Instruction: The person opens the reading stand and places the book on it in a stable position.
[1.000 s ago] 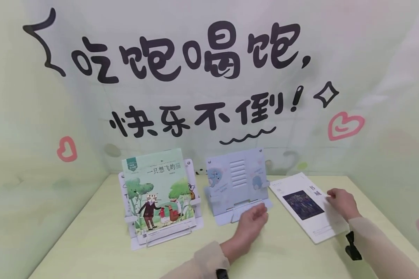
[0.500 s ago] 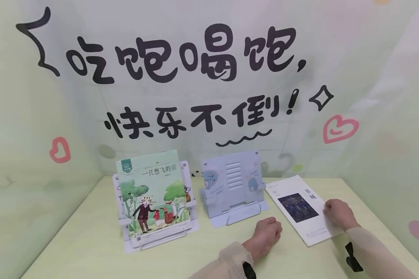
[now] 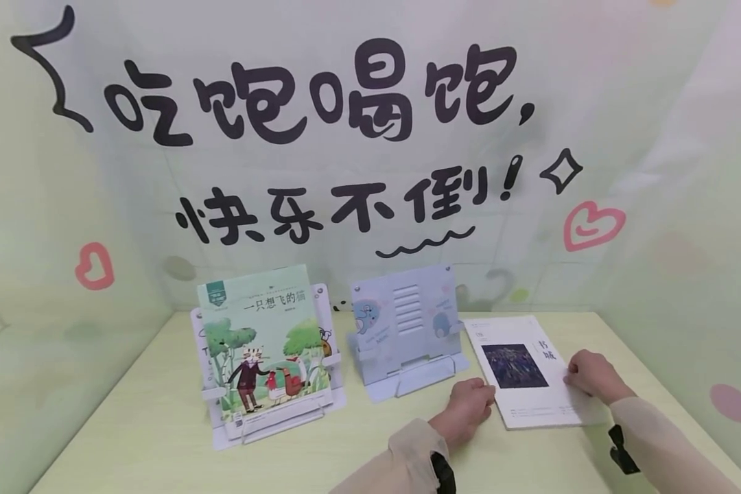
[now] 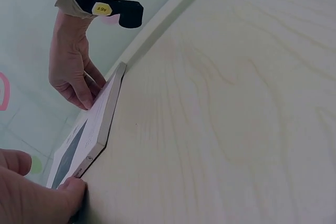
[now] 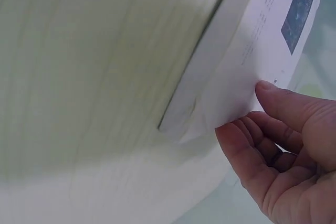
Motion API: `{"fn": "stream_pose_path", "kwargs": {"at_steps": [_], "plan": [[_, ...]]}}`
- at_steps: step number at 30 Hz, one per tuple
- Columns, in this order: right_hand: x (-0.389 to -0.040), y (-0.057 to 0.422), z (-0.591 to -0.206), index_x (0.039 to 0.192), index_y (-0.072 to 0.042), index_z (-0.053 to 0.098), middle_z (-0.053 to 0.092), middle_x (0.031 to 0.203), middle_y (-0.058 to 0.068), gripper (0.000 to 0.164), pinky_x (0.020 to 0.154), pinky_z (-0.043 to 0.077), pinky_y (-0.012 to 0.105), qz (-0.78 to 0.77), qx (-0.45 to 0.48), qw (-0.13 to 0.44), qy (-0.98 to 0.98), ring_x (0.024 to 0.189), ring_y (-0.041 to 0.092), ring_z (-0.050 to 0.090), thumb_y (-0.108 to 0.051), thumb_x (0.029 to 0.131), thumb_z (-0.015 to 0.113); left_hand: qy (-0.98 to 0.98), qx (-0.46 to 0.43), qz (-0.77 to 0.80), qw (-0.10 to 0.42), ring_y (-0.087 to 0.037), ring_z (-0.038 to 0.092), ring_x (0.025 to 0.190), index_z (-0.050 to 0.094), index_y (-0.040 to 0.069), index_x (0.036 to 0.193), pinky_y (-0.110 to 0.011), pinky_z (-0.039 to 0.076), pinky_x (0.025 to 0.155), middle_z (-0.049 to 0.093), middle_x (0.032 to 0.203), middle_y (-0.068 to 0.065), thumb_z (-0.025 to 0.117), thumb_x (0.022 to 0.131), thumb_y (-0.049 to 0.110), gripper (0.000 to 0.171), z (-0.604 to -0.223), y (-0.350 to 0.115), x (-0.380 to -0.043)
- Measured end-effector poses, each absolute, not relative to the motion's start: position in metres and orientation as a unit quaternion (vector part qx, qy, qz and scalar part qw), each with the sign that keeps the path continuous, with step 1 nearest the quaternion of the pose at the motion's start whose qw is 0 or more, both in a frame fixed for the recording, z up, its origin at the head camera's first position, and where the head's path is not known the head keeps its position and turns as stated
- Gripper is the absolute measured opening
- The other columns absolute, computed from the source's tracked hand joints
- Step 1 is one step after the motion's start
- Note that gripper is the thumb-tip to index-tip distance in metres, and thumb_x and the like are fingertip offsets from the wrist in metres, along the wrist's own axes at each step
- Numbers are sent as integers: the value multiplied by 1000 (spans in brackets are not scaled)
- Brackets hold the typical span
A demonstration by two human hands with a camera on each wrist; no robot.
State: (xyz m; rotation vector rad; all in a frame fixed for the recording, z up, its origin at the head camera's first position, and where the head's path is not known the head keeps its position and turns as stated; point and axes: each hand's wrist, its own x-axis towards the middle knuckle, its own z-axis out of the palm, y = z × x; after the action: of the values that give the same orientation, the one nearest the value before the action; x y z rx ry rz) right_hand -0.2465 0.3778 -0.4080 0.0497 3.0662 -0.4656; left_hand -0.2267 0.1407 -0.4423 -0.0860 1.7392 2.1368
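A white paperback book (image 3: 534, 405) with a dark square picture lies on the table at the right. My right hand (image 3: 595, 376) pinches its right edge; in the right wrist view the thumb (image 5: 278, 98) lies on the cover with curled fingers at the edge. My left hand (image 3: 463, 412) is at the book's left edge. In the left wrist view one fingertip (image 4: 73, 186) touches that edge near a corner, while another digit stands apart from it. Behind the left hand stands a pale blue book stand (image 3: 407, 336) with a wire rest and no book on it.
Left of the blue stand, a white book stand (image 3: 326, 302) holds a green picture book (image 3: 265, 343) with a cat on its cover. All stand on a pale wooden table (image 3: 130, 425). A printed backdrop (image 3: 321, 171) with large black characters encloses the back and sides.
The white book has turned, its near end swinging left, so it lies straighter. My left hand has come away from the blue stand and moved right to the book's left edge.
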Motion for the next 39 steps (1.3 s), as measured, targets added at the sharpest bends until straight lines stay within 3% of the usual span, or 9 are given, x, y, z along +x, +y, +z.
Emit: {"fn": "stream_pose_path", "kwargs": {"at_steps": [2,4,7,9,12,19,27,31,39], "plan": [[-245,378,-408,73,5,57,54,65,6,12,51,41,27,-156,24,28,987,57,16,49,-1,81,63,619,-38,761,190,-13,52,78,57,-15,102,-28,50,74,54,91,-9,52,81,-4,24,-443,141,-228],[-243,379,-409,72,3,55,52,64,5,13,50,40,26,-158,28,33,986,56,15,48,-1,81,63,616,-42,763,192,-10,45,67,53,-5,75,-23,43,63,47,76,-2,52,79,-7,4,-442,141,-230],[-242,380,-410,69,1,53,50,63,4,16,49,40,25,-161,34,37,986,54,14,48,0,82,63,615,-40,762,197,-8,42,62,47,1,66,-21,41,59,47,69,1,53,79,-7,16,-441,144,-231],[-241,380,-411,69,0,52,50,63,4,16,49,41,25,-164,37,36,985,54,14,48,0,82,63,619,-35,758,201,-9,51,69,60,-10,84,-23,48,65,60,80,-4,55,83,-4,8,-440,145,-231],[-240,380,-412,71,2,54,52,64,5,14,49,41,26,-168,38,35,985,54,14,48,0,82,63,629,-22,751,198,-11,58,85,57,-13,117,-28,52,78,65,102,-11,58,85,-2,34,-439,148,-231],[-237,379,-412,73,2,55,52,65,4,13,50,41,27,-160,23,32,986,55,14,48,-2,82,64,639,-5,752,163,-10,53,73,57,-4,113,-25,49,65,55,83,-1,62,75,-15,39,-440,153,-231],[-234,385,-414,86,10,58,56,72,9,11,51,47,28,-215,40,53,974,57,14,51,0,83,62,654,56,742,136,-18,64,87,52,6,110,-28,51,65,67,101,-10,56,65,-24,54,-439,155,-224],[-234,394,-417,102,15,55,61,84,14,21,55,53,30,-305,73,82,946,64,13,57,1,87,57,650,100,743,123,-21,67,91,54,8,110,-27,53,67,68,104,-10,53,64,-25,57,-436,154,-221],[-234,409,-424,112,19,48,62,82,0,27,59,52,27,-453,76,145,877,67,12,57,-1,93,48,644,124,745,118,-22,67,90,53,7,114,-28,54,70,66,106,-11,52,65,-26,58,-434,144,-216]]}}
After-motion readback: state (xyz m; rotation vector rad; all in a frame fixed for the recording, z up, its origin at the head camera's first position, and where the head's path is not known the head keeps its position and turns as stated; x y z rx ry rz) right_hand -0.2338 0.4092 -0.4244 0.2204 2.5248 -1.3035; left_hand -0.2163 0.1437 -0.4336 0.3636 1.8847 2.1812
